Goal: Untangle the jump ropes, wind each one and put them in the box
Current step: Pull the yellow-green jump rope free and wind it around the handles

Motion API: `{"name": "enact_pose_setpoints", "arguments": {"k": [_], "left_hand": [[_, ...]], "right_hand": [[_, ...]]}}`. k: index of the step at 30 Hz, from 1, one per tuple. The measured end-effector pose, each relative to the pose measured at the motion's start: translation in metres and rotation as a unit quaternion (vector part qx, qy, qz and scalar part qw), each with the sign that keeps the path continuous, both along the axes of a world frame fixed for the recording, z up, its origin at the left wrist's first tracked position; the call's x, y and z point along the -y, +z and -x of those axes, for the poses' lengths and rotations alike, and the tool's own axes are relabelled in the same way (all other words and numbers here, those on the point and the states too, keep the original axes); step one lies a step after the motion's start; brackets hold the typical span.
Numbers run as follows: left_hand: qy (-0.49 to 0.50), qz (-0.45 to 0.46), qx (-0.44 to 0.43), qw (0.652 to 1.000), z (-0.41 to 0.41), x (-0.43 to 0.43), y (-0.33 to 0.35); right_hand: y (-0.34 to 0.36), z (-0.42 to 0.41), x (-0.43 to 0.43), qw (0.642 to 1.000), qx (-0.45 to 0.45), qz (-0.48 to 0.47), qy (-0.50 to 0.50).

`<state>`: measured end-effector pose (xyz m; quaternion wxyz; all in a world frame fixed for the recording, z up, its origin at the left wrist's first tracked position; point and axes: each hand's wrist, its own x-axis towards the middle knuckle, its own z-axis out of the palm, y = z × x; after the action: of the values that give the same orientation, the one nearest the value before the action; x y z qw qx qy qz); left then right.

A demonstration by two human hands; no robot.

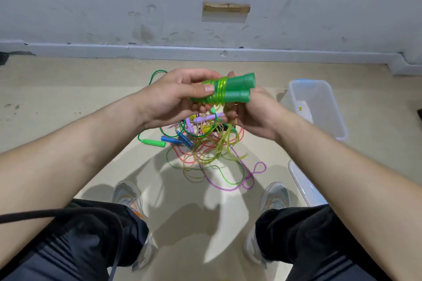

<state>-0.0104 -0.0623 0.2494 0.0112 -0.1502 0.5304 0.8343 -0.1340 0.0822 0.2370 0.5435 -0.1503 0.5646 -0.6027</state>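
Your left hand grips two bright green plastic handles that lie side by side, with your thumb pressed on top. Your right hand curls round the same handles from below and behind (the thick ends poke out past your fingers). A shiny yellow-green see-through rope is wound round the middle of the handles. Its loose part hangs down under your right hand. Right below both hands, on the floor, sits a messy pile of coloured jump ropes. In it, a single green handle and two blue handles lie under your left hand. The clear plastic box stands just to the right of your right hand.
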Motion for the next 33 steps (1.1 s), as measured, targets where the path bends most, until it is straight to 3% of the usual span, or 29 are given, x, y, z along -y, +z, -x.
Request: {"name": "enact_pose_setpoints", "arguments": {"k": [4, 8, 11, 15, 17, 20, 22, 25, 29, 33], "left_hand": [[0.130, -0.019, 0.058, 0.990, 0.005, -0.003, -0.003], [0.181, 0.034, 0.095, 0.978, 0.009, -0.004, -0.008], [0.221, 0.204, 0.107, 0.948, 0.012, 0.006, -0.018], [0.226, 0.451, 0.122, 0.855, 0.010, 0.016, -0.027], [0.199, 0.501, 0.128, 0.833, 0.009, 0.015, -0.026], [0.148, 0.492, 0.113, 0.851, 0.008, 0.015, -0.027], [0.097, 0.482, 0.091, 0.866, 0.006, 0.014, -0.025], [0.006, 0.432, 0.053, 0.901, 0.005, 0.010, -0.016], [-0.070, 0.336, 0.020, 0.939, 0.002, 0.009, -0.005], [-0.046, 0.194, -0.010, 0.980, 0.002, 0.011, 0.002]], "right_hand": [[-0.019, -0.013, 0.003, 0.987, -0.130, -0.092, 0.006], [-0.016, -0.020, 0.003, 0.956, -0.257, -0.141, 0.009], [-0.015, -0.021, 0.002, 0.924, -0.351, -0.151, 0.028], [-0.002, -0.023, -0.002, 0.877, -0.446, -0.145, 0.109], [0.005, -0.020, -0.003, 0.830, -0.530, -0.145, 0.097], [0.015, -0.009, -0.003, 0.789, -0.598, -0.132, 0.045], [0.019, 0.002, -0.003, 0.796, -0.595, -0.112, 0.034], [0.023, 0.016, -0.004, 0.842, -0.535, -0.058, 0.048], [0.022, 0.029, -0.008, 0.934, -0.346, 0.011, 0.087], [0.011, 0.035, -0.005, 0.978, -0.198, 0.055, 0.037]]}}
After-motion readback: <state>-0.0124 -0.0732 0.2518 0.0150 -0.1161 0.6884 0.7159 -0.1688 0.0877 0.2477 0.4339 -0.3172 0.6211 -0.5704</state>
